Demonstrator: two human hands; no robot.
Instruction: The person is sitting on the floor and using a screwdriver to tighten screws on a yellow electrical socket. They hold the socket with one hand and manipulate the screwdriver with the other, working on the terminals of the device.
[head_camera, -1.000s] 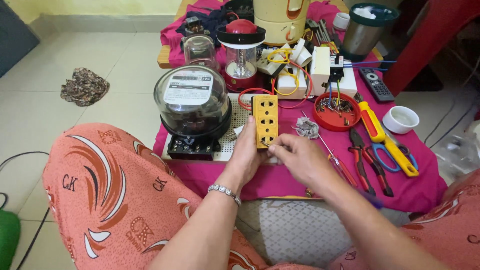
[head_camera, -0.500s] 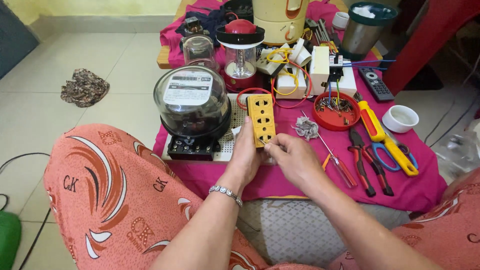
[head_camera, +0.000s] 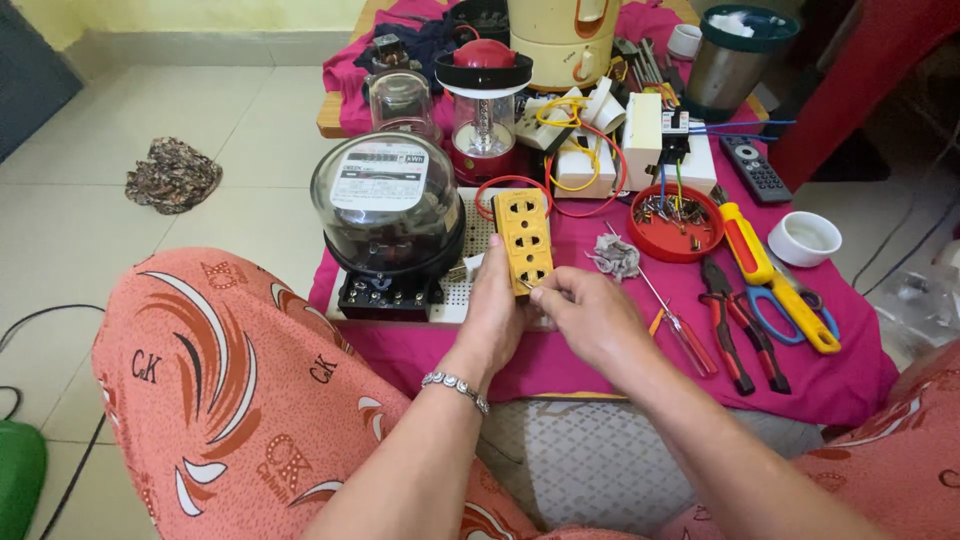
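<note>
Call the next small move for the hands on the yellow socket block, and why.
Probably seat the small part into the block's lower end. The left hand props the yellow socket block upright, and the right hand pinches something tiny, too small to identify, at its bottom edge. The screwdriver lies untouched nearby.

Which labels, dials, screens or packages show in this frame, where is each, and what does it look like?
Faceplate label: inside the clear dome of the electricity meter, left of the yellow socket strip held by the left hand; pale rectangle with a dark counter strip.
Remote control: far right on the pink cloth; dark, slim, rows of buttons.
No screens or packages.
</note>
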